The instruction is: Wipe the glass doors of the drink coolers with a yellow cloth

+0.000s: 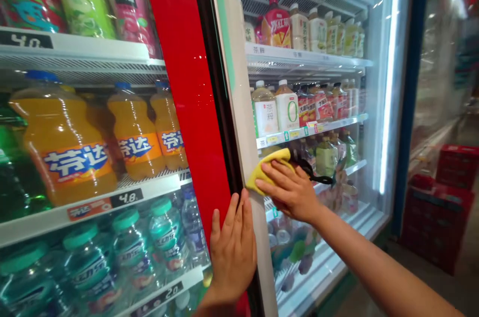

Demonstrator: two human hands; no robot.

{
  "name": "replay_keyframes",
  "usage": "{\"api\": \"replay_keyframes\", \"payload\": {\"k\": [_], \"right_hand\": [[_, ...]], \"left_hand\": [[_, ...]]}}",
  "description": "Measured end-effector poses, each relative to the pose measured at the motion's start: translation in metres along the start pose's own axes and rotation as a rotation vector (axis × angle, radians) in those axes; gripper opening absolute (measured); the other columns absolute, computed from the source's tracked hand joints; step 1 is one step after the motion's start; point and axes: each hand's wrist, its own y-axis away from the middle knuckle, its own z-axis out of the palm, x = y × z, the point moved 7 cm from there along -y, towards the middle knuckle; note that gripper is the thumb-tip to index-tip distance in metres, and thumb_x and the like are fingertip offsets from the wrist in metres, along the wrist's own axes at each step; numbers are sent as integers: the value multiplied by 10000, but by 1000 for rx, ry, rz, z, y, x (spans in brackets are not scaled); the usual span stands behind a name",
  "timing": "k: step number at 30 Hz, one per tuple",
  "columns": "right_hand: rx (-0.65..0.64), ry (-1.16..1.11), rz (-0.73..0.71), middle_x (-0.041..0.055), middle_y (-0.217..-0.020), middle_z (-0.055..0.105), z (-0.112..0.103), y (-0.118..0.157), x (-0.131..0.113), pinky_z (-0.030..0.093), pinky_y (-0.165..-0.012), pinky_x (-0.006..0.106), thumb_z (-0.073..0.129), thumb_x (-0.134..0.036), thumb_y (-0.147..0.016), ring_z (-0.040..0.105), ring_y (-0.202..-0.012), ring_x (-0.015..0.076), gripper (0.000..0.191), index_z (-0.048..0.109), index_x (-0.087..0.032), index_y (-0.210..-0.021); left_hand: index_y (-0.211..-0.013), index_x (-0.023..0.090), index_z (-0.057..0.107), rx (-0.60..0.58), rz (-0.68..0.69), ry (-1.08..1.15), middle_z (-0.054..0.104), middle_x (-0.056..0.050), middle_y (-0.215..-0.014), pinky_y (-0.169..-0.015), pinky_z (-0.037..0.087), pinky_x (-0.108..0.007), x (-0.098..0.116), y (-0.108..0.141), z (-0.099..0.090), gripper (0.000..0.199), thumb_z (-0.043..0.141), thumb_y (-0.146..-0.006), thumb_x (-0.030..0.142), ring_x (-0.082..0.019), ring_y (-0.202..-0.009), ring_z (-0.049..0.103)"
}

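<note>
head view: the left hand is nearest, its wrist cut off by the bottom edge; it lies flat across a red strip and a black edge, fingers pointing up, its grip released and holding nothing, its palm hidden. the right hand is just above and beside it, its grip grasping a yellow cloth under the fingers; the thumb is hard to make out. the cloth rests against the white frame and overlaps the right fridge's middle shelves, part of it hidden by the fingers. a black looped thing pokes out behind that hand; i cannot tell what it is.

behind glass on the left, teal-capped bottles stand low, some cut off at the bottom. above them are orange bottles, with a green bottle cut off by the left edge. the juice bottles on top lose their caps to the upper edge.

through the right glass, tea bottles stand in rows, the back ones covered by those in front; the lowest items blur with reflections. farthest off, red boxes are too blurred to read.
</note>
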Motion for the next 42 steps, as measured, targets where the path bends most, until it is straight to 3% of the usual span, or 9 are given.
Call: {"api": "replay_keyframes", "payload": {"k": [3, 6, 10, 13, 18, 24, 31, 36, 42], "right_hand": [[124, -19, 178, 32, -1589, 495, 0, 18, 13, 311, -1199, 476, 501, -222, -988, 411, -1488, 266, 583, 442, -370, -1548], [200, -61, 232, 35, -1532, 553, 8, 63, -7, 315, -1190, 465, 517, -195, -976, 447, -1449, 264, 598, 457, -377, -1542], [115, -106, 67, -1, -1425, 659, 23, 146, -60, 284, -1199, 400, 495, -188, -995, 497, -1381, 200, 478, 600, -358, -1428], [54, -126, -43, -55, -1388, 688, 26, 177, -79, 225, -1222, 372, 479, -207, -1017, 507, -1364, 159, 434, 635, -392, -1377], [69, -177, 273, 25, -1414, 672, 33, 208, -81, 254, -1203, 456, 506, -190, -988, 517, -1381, 228, 494, 576, -343, -1453], [-115, -254, -41, -87, -1375, 694, 50, 315, -139, 417, -994, 284, 491, -110, -987, 663, -1063, 96, 516, 596, -408, -1396], [-432, -398, 72, 9, -1506, 595, 78, 384, -171, 450, -973, 395, 476, -109, -985, 626, -1217, 217, 655, 379, -363, -1581], [-455, -568, -117, -16, -1515, 586, 71, 442, -181, 456, -966, 349, 395, -52, -976, 656, -1134, 178, 681, 392, -376, -1575], [-520, -517, 45, 1, -1543, 553, 87, 456, -196, 457, -1014, 408, 419, -30, -962, 584, -1271, 234, 722, 332, -339, -1608]], "left_hand": [[-1641, 85, 121, 4, -5, -36, 524, -134, -1533, -1322, 64, -423, 7, 0, 1, 749, 430, -960, 40, -153, -1568, 218], [-1646, 102, 100, 1, -15, -61, 491, -128, -1562, -1319, 94, -411, 15, 11, 7, 758, 418, -962, 26, -156, -1566, 229], [-1653, 143, 107, -72, 29, -54, 460, -118, -1590, -1308, 151, -403, 31, 43, 21, 759, 400, -962, 25, -165, -1566, 235], [-1648, 180, 182, -153, 59, -46, 399, -126, -1627, -1299, 189, -444, 41, 62, 31, 728, 428, -973, 66, -203, -1576, 211], [-1624, 181, 277, -180, 100, -48, 376, -144, -1632, -1293, 201, -468, 56, 79, 46, 675, 460, -980, 95, -222, -1582, 175], [-1592, 184, 361, -264, 187, -65, 433, -117, -1597, -1314, 57, -445, 83, 134, 75, 613, 416, -990, 87, -191, -1568, 211], [-1526, 197, 472, -422, 330, -70, 556, -52, -1514, -1306, -48, -335, 102, 215, 90, 524, 503, -1005, 159, -127, -1534, 318], [-1514, 208, 488, -543, 365, -5, 576, -19, -1507, -1308, 7, -309, 108, 257, 95, 539, 441, -991, 87, -95, -1495, 398], [-1525, 201, 479, -703, 322, -2, 586, -41, -1507, -1260, 265, -293, 114, 293, 104, 557, 445, -979, 93, -128, -1463, 459]]}}
